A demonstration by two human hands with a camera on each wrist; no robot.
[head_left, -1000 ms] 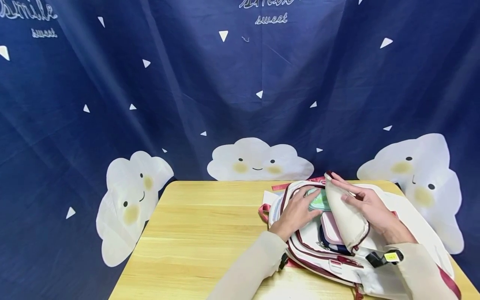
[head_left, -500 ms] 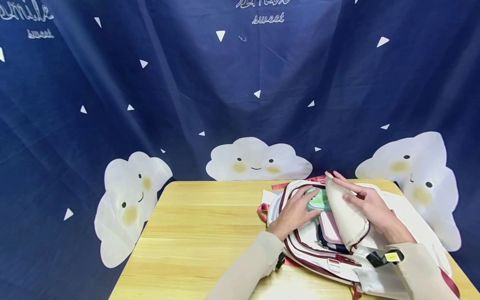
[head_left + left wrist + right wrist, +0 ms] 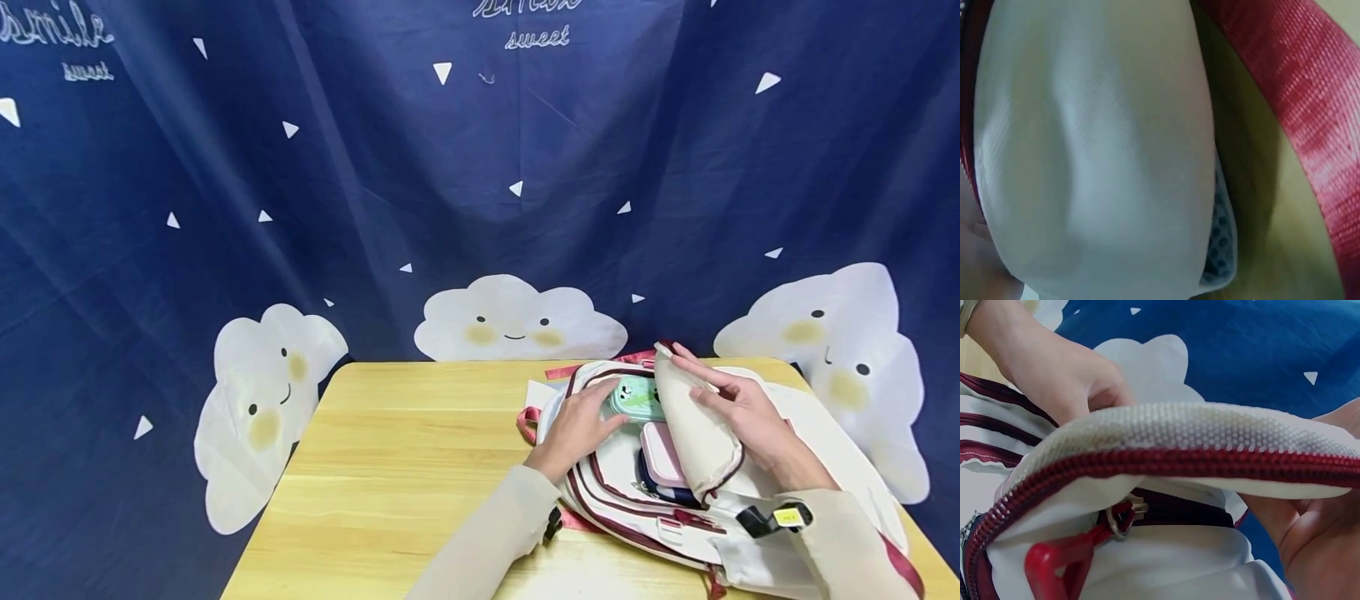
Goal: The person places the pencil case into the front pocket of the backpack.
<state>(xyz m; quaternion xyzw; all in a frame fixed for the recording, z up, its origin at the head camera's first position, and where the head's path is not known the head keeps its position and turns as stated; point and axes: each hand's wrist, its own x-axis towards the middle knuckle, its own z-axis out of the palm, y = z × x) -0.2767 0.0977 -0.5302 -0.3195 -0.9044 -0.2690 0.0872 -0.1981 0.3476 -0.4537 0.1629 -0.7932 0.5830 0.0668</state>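
Observation:
A white backpack (image 3: 615, 475) with dark red zips lies on the table, its front compartment unzipped. Inside sit a mint-green case (image 3: 636, 400) with a cartoon print, a pink case (image 3: 663, 454) and a dark blue item (image 3: 671, 495) partly beneath it. My left hand (image 3: 577, 429) is at the compartment's left side, fingers and thumb spread by the green case's left end; contact is unclear. With my right hand (image 3: 750, 417) I hold the backpack's front flap (image 3: 693, 425) folded back. The right wrist view shows the flap's red zip (image 3: 1210, 464) and the left hand (image 3: 1063, 375) beyond.
The wooden table (image 3: 390, 467) extends to the left of the backpack. A red strap (image 3: 528, 425) loops out at the bag's left side. Behind the table hangs a dark blue curtain (image 3: 360, 192) with smiling clouds. A red zip pull (image 3: 1060, 565) dangles below the flap.
My left hand has drawn back a little to the left, uncovering more of the green case. The right hand and flap have stayed nearly in place.

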